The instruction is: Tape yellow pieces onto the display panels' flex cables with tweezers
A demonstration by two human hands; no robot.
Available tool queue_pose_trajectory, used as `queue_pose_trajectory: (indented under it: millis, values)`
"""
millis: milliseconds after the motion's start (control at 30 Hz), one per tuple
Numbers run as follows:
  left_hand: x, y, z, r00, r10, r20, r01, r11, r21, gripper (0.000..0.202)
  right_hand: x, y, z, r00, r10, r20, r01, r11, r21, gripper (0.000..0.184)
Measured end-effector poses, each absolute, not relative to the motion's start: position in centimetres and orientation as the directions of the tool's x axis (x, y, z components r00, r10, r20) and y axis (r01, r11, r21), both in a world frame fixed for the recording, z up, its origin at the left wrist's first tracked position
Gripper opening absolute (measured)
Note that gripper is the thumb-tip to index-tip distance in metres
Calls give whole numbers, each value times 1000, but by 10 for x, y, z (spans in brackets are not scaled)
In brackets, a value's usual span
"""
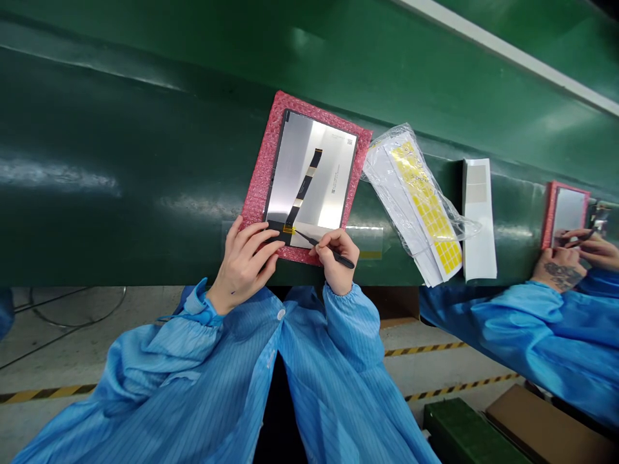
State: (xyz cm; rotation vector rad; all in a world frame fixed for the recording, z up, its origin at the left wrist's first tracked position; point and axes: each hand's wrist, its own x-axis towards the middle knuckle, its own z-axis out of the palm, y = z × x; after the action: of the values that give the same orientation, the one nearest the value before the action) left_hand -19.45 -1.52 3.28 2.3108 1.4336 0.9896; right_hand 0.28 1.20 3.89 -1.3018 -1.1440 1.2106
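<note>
A flat display panel [302, 171] with a silvery back lies on a pink bubble-wrap pouch [258, 164] in front of me. A dark flex cable [304, 187] runs along the panel's back, with a small yellow piece of tape [289, 229] at its lower end. My left hand [249, 256] rests on the panel's lower left corner, fingers stretched out. In my right hand [338, 259] is a pair of black tweezers [316, 244], gripped like a pen. Their tip reaches the yellow tape; I cannot tell whether it touches.
Right of the pouch lies a clear plastic bag [411, 193] with sheets of yellow stickers [428, 212]. Beyond it is a white strip of sheets [478, 219]. At far right, a co-worker's hands [561, 264] work over another panel [567, 209]. The green table's [120, 277] front edge is close to me.
</note>
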Motion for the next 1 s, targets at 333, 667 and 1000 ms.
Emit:
queue_pose_trajectory:
  millis: [333,667,1000]
  values:
    - [-195,-15,31,262,871,415,708,-466,531,25,2,11,40,50,996,-73,51,-75,-996,5]
    - [-195,-16,30,343,860,378,686,-504,526,30,1,12,39,46,995,-89,67,-92,-994,4]
    - [-188,-27,27,398,868,298,761,-493,420,58,3,10,37,43,994,-97,94,-101,-990,3]
